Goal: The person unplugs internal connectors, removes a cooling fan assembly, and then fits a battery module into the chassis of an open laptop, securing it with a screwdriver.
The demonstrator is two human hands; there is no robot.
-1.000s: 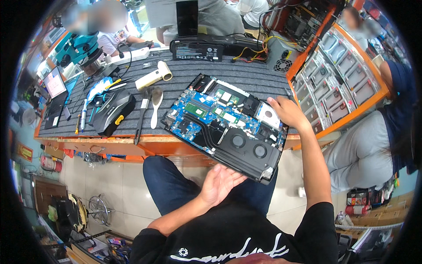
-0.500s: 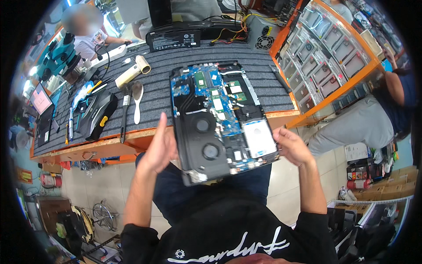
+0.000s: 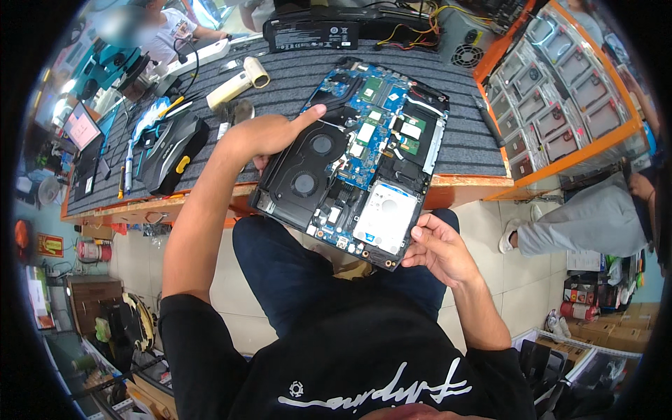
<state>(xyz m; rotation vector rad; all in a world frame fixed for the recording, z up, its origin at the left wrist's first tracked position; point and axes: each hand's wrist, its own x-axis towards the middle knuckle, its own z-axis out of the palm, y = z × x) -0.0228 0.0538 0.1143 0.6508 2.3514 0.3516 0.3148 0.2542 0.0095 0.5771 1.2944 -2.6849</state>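
An opened laptop base (image 3: 374,150) lies tilted between my hands, its far part over the mat and its near part past the bench edge. Inside it show a blue circuit board, two black fans (image 3: 313,166) and a silver hard drive (image 3: 384,218). My left hand (image 3: 269,136) grips the laptop's left side, thumb on top along the edge, other fingers mostly hidden below. At the near right corner my right hand (image 3: 437,248) pinches the edge beside the drive, thumb above and fingers beneath.
On the grey striped mat (image 3: 280,80) lie a cream heat gun-shaped blower (image 3: 241,82), a black-and-grey case (image 3: 175,155) and a brush partly behind my left arm. A laptop battery (image 3: 313,35) and power supply (image 3: 465,49) stand at the back. Another person's legs (image 3: 581,217) are at right.
The laptop has turned clockwise, its near end swinging left and its far end right. My left hand has moved up along its side and taken hold; my right hand has shifted to the near corner.
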